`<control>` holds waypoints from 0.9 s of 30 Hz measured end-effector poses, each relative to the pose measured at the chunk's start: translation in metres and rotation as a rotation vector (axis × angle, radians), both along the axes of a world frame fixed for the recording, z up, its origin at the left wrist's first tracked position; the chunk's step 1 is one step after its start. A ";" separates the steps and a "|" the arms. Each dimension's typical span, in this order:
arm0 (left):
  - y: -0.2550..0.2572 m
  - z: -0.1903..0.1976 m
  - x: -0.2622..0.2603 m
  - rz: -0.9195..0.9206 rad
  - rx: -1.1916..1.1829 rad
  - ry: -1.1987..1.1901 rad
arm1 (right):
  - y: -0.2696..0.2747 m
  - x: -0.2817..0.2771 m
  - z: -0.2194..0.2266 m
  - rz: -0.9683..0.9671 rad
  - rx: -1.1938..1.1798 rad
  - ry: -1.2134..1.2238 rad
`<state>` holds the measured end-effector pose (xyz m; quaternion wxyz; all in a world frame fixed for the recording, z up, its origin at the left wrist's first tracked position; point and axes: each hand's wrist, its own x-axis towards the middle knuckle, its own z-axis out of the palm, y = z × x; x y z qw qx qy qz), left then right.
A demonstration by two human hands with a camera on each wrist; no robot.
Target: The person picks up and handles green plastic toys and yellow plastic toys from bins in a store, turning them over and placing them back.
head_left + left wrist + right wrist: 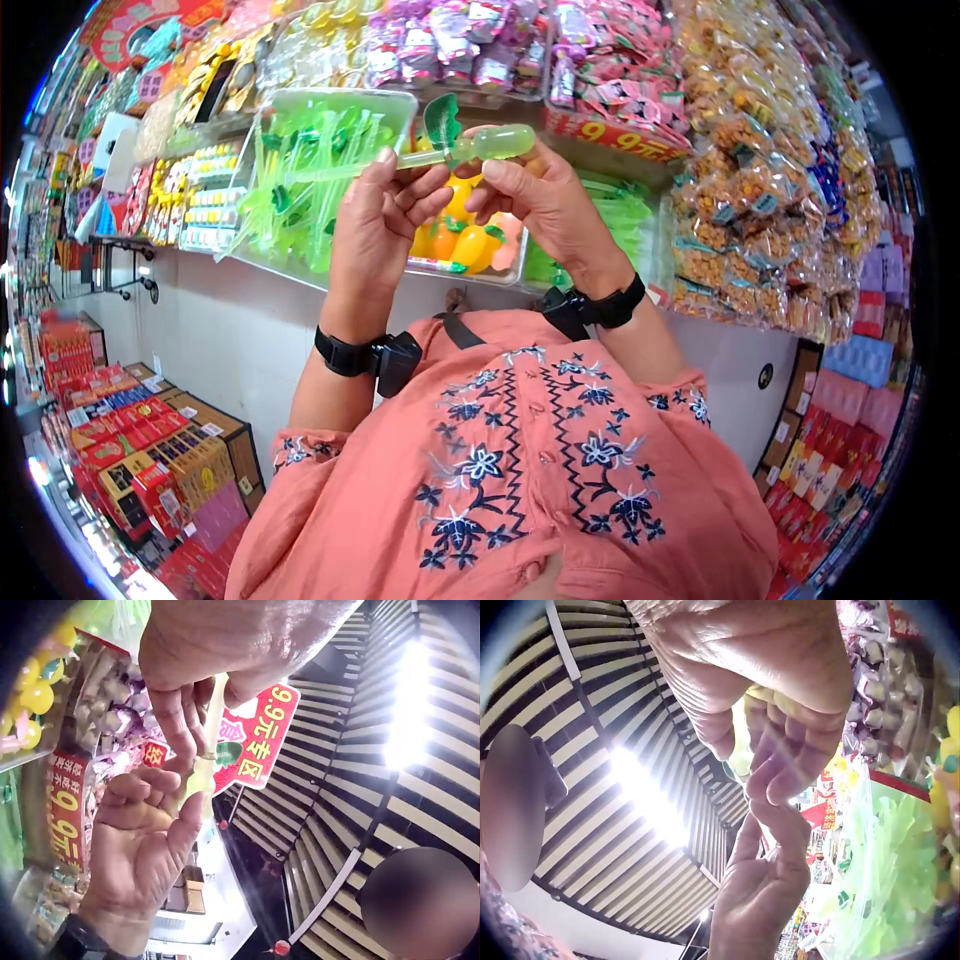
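Between the two hands lies a translucent green stick-like item (440, 157) with a bulb-shaped end and a dark green leaf (441, 121) standing up from it. The left hand (385, 215) pinches its thin shaft between thumb and fingers. At the bulb end, the right hand (540, 195) holds it with thumb and fingers. In the left wrist view the right hand (142, 847) is palm up around the pale green part, below the left hand (240, 645). The right wrist view shows the right hand (757, 667) above the left hand (757, 900), part of the item hidden by fingers.
Below the hands is a clear bin (262, 255) of similar green items, beside a tray of yellow and orange fruit-shaped pieces (473, 247). More green items (617, 215) lie to the right. Packaged goods (745, 200) hang at the right; stacked boxes (150, 450) stand lower left.
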<state>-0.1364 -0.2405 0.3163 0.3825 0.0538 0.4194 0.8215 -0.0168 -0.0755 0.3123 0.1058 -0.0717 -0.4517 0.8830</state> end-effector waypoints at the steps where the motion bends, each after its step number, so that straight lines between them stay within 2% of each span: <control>1: 0.005 -0.003 0.002 -0.036 0.004 -0.001 | 0.003 0.005 -0.001 -0.010 -0.024 -0.002; 10: 0.056 -0.019 0.029 -0.224 -0.040 -0.023 | 0.037 0.051 -0.020 -0.191 -0.103 -0.004; 14: 0.072 -0.028 0.034 -0.455 -0.148 -0.061 | 0.051 0.070 -0.026 -0.261 -0.110 -0.009; 17: 0.074 -0.012 0.047 -0.565 -0.340 0.255 | 0.062 0.086 -0.030 -0.279 -0.113 -0.008; 18: 0.073 -0.014 0.047 -0.528 -0.297 0.405 | 0.065 0.091 -0.031 -0.280 -0.115 -0.009; 21: 0.076 -0.017 0.042 -0.237 -0.394 1.037 | 0.072 0.104 -0.034 -0.311 -0.100 -0.002; 22: 0.081 -0.021 0.035 -0.192 -0.441 1.222 | 0.075 0.108 -0.036 -0.303 -0.096 0.004; 25: 0.102 -0.018 0.028 -0.028 -0.368 1.849 | 0.081 0.118 -0.041 -0.273 -0.087 0.017; 26: 0.110 -0.018 0.029 -0.022 -0.340 1.874 | 0.082 0.121 -0.041 -0.263 -0.086 0.015; 27: 0.111 -0.021 0.031 -0.141 -0.393 1.814 | 0.083 0.124 -0.042 -0.252 -0.086 0.013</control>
